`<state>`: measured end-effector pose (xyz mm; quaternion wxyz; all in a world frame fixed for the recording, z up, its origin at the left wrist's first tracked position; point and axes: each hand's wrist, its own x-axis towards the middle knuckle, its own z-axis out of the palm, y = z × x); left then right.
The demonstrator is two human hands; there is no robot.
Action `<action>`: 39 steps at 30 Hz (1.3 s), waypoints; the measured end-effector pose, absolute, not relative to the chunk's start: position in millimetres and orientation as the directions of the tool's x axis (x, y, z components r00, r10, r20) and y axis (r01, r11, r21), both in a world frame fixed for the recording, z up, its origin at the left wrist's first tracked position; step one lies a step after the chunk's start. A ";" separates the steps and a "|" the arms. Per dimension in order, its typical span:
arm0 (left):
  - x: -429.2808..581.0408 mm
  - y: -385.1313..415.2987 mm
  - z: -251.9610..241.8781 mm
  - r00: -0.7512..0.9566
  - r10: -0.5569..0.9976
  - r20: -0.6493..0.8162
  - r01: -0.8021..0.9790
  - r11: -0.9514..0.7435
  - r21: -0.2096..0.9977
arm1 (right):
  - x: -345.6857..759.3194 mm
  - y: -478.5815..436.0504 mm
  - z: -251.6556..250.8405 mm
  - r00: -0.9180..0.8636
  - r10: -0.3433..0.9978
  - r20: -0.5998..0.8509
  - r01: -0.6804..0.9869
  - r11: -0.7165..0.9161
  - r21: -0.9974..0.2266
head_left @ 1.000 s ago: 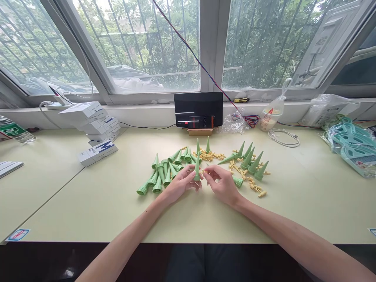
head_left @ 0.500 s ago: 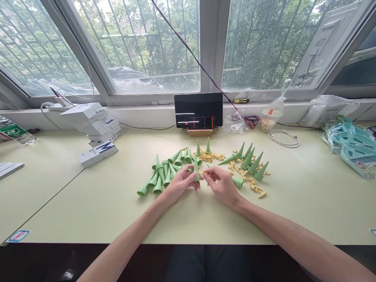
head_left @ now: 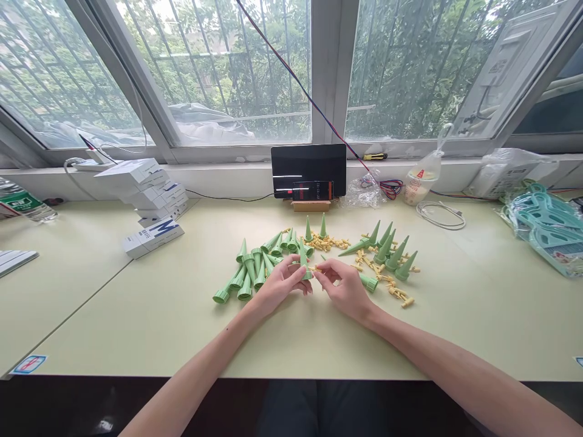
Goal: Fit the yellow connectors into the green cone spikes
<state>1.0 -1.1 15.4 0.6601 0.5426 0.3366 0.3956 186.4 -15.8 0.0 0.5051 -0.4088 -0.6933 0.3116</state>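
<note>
My left hand (head_left: 279,284) is closed round a green plastic cone (head_left: 303,262), held point up just above the table. My right hand (head_left: 345,286) pinches a small yellow plastic piece (head_left: 313,267) right against the cone's base. Left of my hands lies a pile of green cones (head_left: 248,270) on their sides. To the right stands a group of upright green cones (head_left: 390,249), with yellow pieces (head_left: 392,287) scattered about them. More yellow pieces (head_left: 324,243) lie behind my hands.
A dark tablet (head_left: 308,169) with a phone (head_left: 312,189) leans at the window sill. White boxes (head_left: 148,194) are stacked at the left. A bagged cup (head_left: 418,181), a white cable (head_left: 439,213) and teal packaged items (head_left: 545,224) sit at the right.
My hands stay together; the cone has tilted and dropped slightly in my left hand, while the right fingers keep working the yellow piece at its base.
</note>
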 end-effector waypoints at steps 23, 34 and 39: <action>0.9 0.8 13.3 0.401 0.916 -0.035 -0.082 0.074 0.994 | 186.3 -15.3 -0.3 -0.171 0.885 0.433 0.249 0.464 -0.850; -0.1 2.0 10.8 0.403 0.915 -0.025 -0.073 0.060 0.996 | 186.2 -15.4 0.9 -0.175 0.883 0.435 0.247 0.467 -0.849; -1.3 2.3 9.4 0.400 0.916 -0.028 -0.061 0.057 0.997 | 186.0 -15.6 0.5 -0.174 0.883 0.436 0.253 0.468 -0.846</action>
